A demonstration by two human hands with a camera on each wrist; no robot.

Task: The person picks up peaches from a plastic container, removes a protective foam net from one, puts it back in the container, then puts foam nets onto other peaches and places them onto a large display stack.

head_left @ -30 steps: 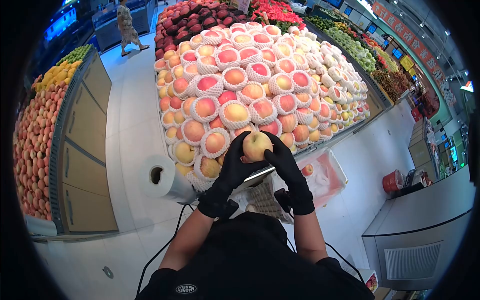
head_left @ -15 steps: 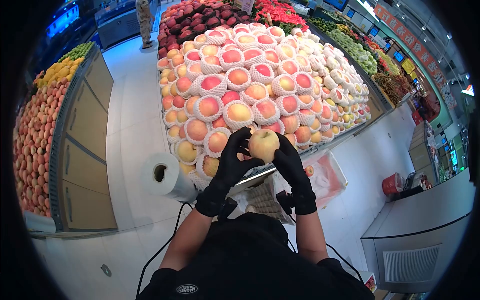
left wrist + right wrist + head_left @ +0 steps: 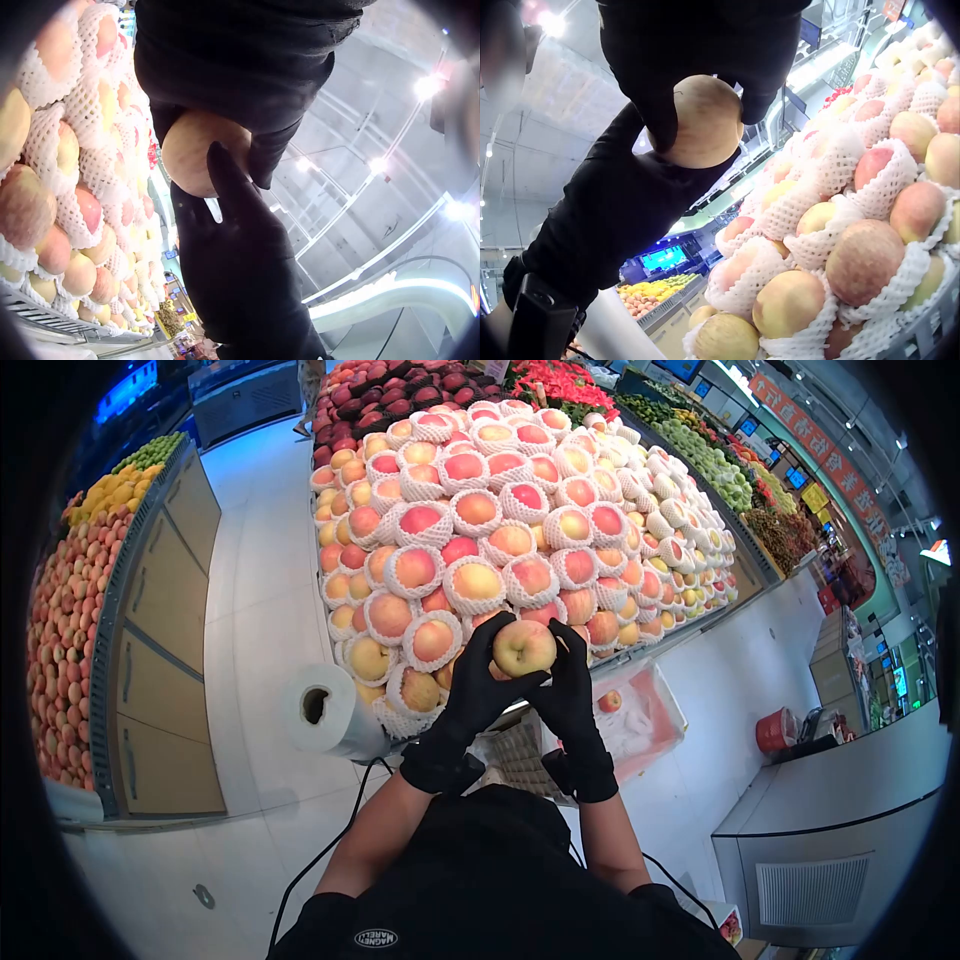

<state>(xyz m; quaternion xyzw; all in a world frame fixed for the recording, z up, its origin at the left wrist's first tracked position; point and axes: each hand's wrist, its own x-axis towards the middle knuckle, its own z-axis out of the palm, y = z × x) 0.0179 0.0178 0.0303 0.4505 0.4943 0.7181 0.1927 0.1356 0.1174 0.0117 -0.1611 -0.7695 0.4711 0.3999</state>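
A yellow-green apple with a faint blush is held between my two black-gloved hands, in front of the near edge of the fruit display. My left hand grips its left side and my right hand grips its right side. The apple's dimpled end faces up toward the head camera. In the left wrist view, the right thumb lies along the apple. The right wrist view has the apple under the fingers, its pale side bare of any foam net.
Apples in white foam nets are heaped on the display ahead. A roll of plastic bags stands at its near left corner. Below to the right is an open box with one apple. Peaches fill another stand at left.
The hands have turned the apple, bringing its dimple from near the top edge to face the head camera. Both hands still hold it. The passer-by at the back has moved mostly out of sight.
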